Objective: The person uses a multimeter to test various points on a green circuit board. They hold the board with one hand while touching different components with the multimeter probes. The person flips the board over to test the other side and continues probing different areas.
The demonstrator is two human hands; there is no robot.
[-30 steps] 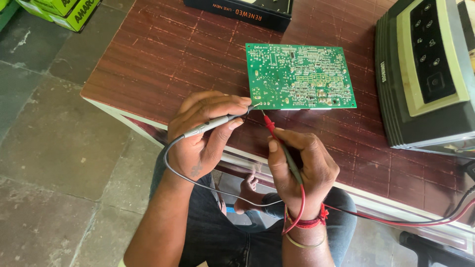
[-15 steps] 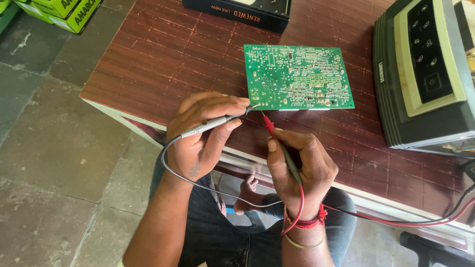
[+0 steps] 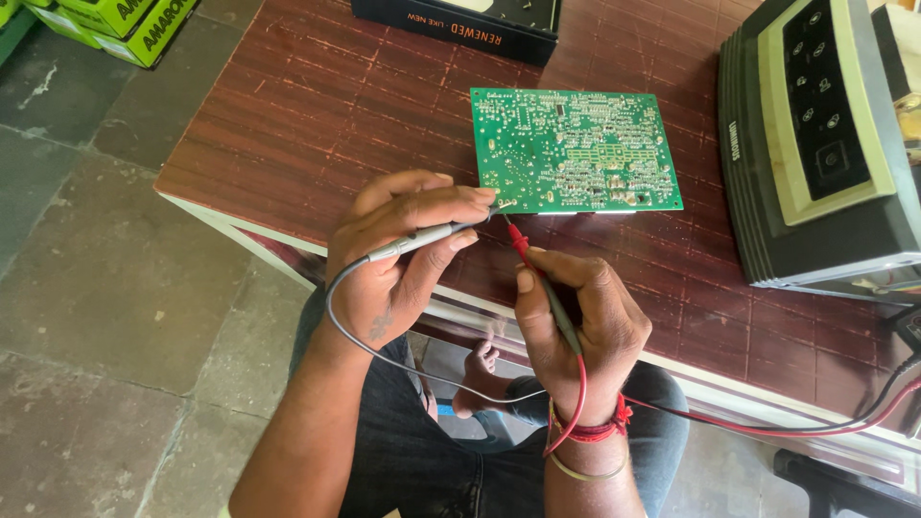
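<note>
A green circuit board (image 3: 574, 150) lies solder side up on the dark red wooden table (image 3: 317, 134). My left hand (image 3: 403, 251) grips a grey probe (image 3: 422, 237), its tip touching the board's near left corner. My right hand (image 3: 576, 326) pinches a red probe (image 3: 530, 261), its tip close beside the grey one at that same corner. A grey lead and a red lead (image 3: 576, 403) loop down from the probes past my wrists.
A large black and grey box-shaped device (image 3: 815, 144) with buttons stands at the right. A flat black box (image 3: 460, 24) lies at the table's far edge. Green cartons (image 3: 115, 24) sit on the stone floor at top left. Red and black cables (image 3: 815, 422) run off right.
Both hands and probes stay at the board's near left corner; only the view has shifted slightly.
</note>
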